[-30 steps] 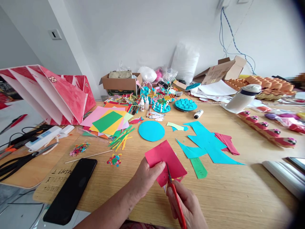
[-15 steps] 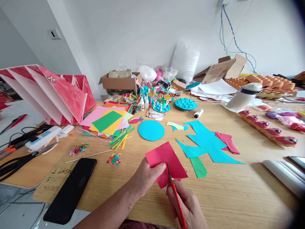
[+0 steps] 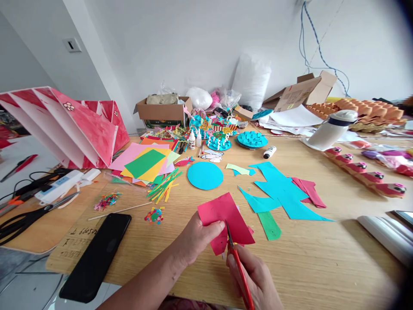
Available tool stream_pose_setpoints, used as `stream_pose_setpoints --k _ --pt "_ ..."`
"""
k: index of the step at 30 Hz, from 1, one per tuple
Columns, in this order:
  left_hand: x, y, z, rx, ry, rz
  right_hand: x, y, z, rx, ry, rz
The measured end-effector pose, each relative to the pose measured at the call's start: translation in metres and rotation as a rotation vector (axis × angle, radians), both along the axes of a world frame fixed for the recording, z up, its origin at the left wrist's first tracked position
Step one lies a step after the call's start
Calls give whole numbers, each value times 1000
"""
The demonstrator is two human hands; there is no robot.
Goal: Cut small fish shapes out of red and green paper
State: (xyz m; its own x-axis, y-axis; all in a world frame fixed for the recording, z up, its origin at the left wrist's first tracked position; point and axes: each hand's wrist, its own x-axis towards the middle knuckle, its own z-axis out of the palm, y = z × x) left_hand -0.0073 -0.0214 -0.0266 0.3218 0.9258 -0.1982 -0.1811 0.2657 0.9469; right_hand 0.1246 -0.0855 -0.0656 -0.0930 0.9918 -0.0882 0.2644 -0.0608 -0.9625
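Observation:
My left hand (image 3: 201, 234) pinches a sheet of red paper (image 3: 234, 213) at its left side, thumb on top, fingers hidden beneath. Red-handled scissors (image 3: 239, 269) are gripped in my right hand (image 3: 254, 275), and their blades reach into the paper from its lower edge, close to my left thumb. A cut splits the lower part of the sheet. Beyond the paper a blue paper circle (image 3: 205, 175) lies flat on the table. To the right are blue paper offcuts (image 3: 284, 189), a green paper piece (image 3: 270, 226) and red paper scraps (image 3: 311, 191).
A black phone (image 3: 97, 258) lies at the left front, near black scissors (image 3: 29, 219) and a power strip (image 3: 61, 187). Coloured paper sheets (image 3: 145, 163) and thin paper strips (image 3: 166, 185) sit at left centre. A white bottle (image 3: 332, 129) and a painted egg-carton strip (image 3: 364, 170) stand at right.
The scissor blades look slightly more closed in the red paper, and the cut below them has opened a little wider. Both hands stay in nearly the same place.

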Motion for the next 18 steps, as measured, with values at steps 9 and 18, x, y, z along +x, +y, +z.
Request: stream_pose_setpoints --k 9,18 --pt "-2 0 7 -21 -58 -118 1 2 9 58 -10 23" --pt "-5 3 12 2 -20 -153 0 -2 9 1 3 -2"
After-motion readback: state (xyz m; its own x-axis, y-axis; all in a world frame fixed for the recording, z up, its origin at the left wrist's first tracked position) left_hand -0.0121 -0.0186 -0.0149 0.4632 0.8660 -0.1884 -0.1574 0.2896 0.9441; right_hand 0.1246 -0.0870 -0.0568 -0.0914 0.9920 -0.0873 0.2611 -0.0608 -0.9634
